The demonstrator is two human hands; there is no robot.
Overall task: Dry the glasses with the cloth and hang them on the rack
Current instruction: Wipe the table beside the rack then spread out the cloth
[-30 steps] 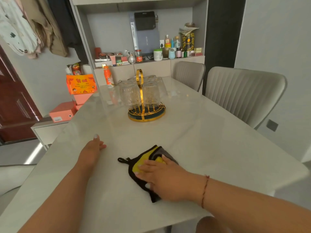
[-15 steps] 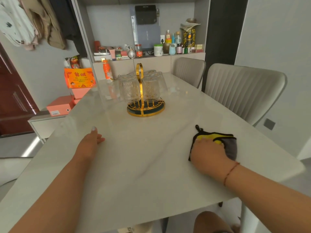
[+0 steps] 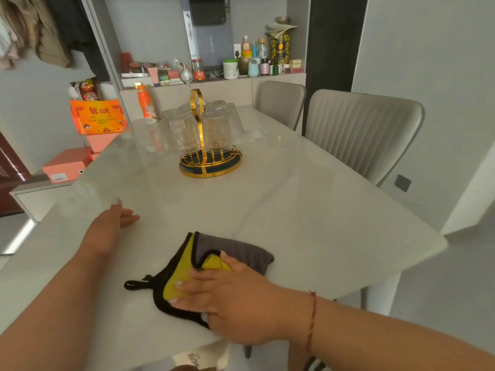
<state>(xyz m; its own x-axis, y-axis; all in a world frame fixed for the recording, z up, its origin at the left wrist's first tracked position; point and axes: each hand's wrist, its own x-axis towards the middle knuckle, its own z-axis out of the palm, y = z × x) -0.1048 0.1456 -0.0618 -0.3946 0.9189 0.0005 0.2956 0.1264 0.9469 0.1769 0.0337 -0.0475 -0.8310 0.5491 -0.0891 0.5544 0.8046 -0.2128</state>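
The right hand (image 3: pixel 230 295) is pressing flat, fingers spread, on the cloth (image 3: pixel 235 250) at six o'clock. The left hand (image 3: pixel 107 226) is resting open on the table (image 3: pixel 321 210) (nine o'clock); glasses (image 3: pixel 217 131) are hanging on the rack (image 3: pixel 210 167) at twelve.

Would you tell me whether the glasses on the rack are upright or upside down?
Upside down: the glasses on the gold rack show closed bases uppermost.

I'm looking at a home dining room. A long pale table (image 3: pixel 308 210) fills the view, with two padded chairs (image 3: pixel 361 129) along its right side. On it stands a gold rack (image 3: pixel 210 162) of upturned glasses (image 3: pixel 182 132). At the far end a wall shelf (image 3: pixel 214 77) is crowded with jars, bottles and tins. Coats (image 3: pixel 40 30) hang far left, above stacked orange boxes (image 3: pixel 97 116) by a dark red door (image 3: pixel 10 172).
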